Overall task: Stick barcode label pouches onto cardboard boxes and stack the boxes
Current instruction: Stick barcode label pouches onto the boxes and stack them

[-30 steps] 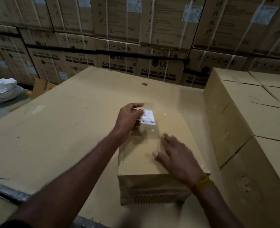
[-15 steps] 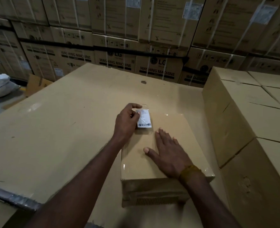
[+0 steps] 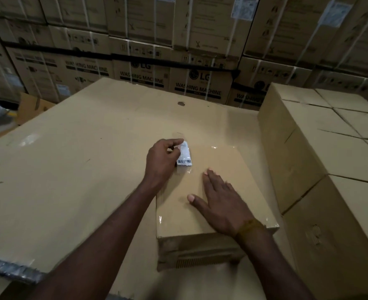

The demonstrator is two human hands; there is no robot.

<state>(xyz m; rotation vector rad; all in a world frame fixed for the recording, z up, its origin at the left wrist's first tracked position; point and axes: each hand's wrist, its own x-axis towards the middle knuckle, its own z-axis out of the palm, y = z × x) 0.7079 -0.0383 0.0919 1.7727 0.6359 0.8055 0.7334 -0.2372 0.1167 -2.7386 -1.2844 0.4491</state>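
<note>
A: What takes up the most room?

B: The wall of washing machine cartons point(image 3: 198, 83) at the back, stacked in rows and strapped with white bands; the count runs past the frame edges, so no exact number can be given. In front of it lies one broad flat sheet of cardboard serving as the desk point(image 3: 70, 169).

A: And on the right?

B: A block of plain brown stacked boxes point(image 3: 321, 152), packed tight against each other. At least six show, and more are cut off by the edge.

A: How many boxes on the desk itself?

B: One cardboard box point(image 3: 222, 169), lying flat near the person, just beside the stacked block. Clear film shines along its far edge and near corners.

A: Hands?

B: Two. The right hand point(image 3: 220, 202) lies flat on the box top with fingers straight and spread, pressing down. The left hand point(image 3: 161, 161) sits at the box's far left corner, its thumb and curled fingers pinching one label pouch point(image 3: 184, 155).

A: Where is that pouch exactly?

B: Resting on the top face at that far left corner, a clear sleeve with one white slip inside and one barcode at its near end.

A: Anything smaller?

B: One yellow band point(image 3: 251, 228) on the right wrist, and one dark spot point(image 3: 181, 103) on the desk farther back.
</note>
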